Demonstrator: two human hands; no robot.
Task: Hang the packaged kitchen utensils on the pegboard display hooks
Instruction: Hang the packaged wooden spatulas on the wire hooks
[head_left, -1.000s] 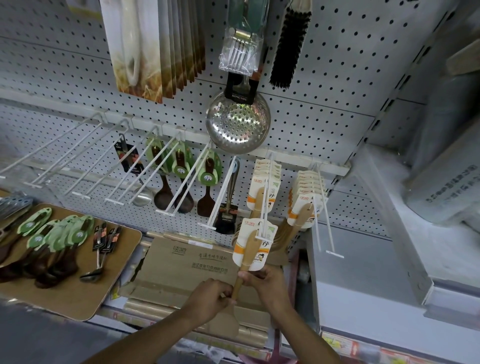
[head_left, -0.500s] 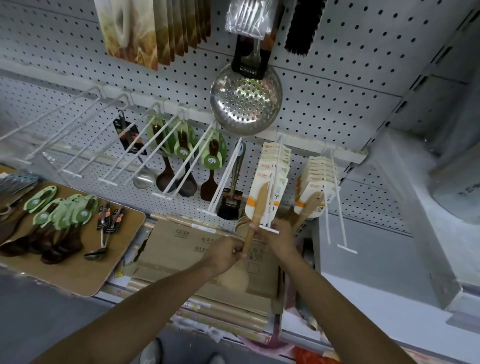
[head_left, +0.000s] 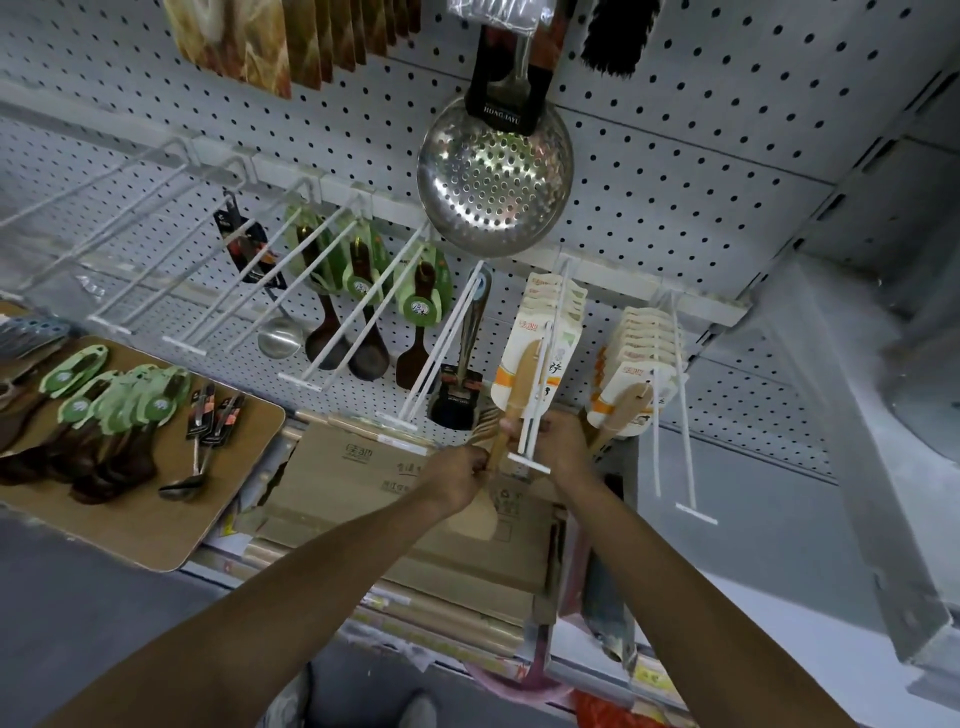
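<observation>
At the hook (head_left: 535, 395) beside the skimmer, both hands clamp a carded wooden spatula (head_left: 517, 387), left hand (head_left: 460, 475) round its handle, right hand (head_left: 563, 441) behind; it looks light and stiff, its card bendable, best held by the handle.

My two arms are bare from the lower edge of the picture up to the wrists: no sleeve, cuff, watch, bracelet or glove on either one. My left hand (head_left: 457, 470) and my right hand (head_left: 563, 441) are bare as well, and I can see no ring on the fingers that show. Both forearms are long and slender, narrowing toward the wrists. Down at the bottom edge, between my arms, sit the rounded toes of my shoes (head_left: 415, 712), one to each side, grey and blurred; their make and lacing are too indistinct to tell.
</observation>
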